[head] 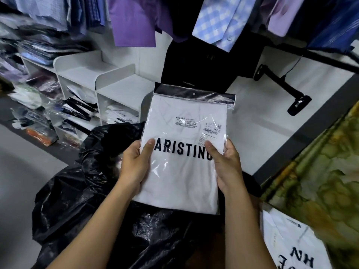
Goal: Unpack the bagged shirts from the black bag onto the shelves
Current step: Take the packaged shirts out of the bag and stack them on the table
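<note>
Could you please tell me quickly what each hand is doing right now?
Left hand: holds the bagged shirt.
Right hand: holds it too.

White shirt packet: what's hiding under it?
The crumpled black bag lies below the white shirt packet. The bag's inside is covered, so more shirts cannot be seen.

The bagged shirt [184, 148] is held at the centre, above the bag [93, 183]. The left hand [136, 164] grips its left edge and the right hand [225, 164] its right edge, thumbs on the front face. The shelves [116, 90] stand behind the bag to the left, with packets in the compartments. Hanging shirts [134, 20] are overhead. A second packet [291, 241] lies at lower right.
</note>
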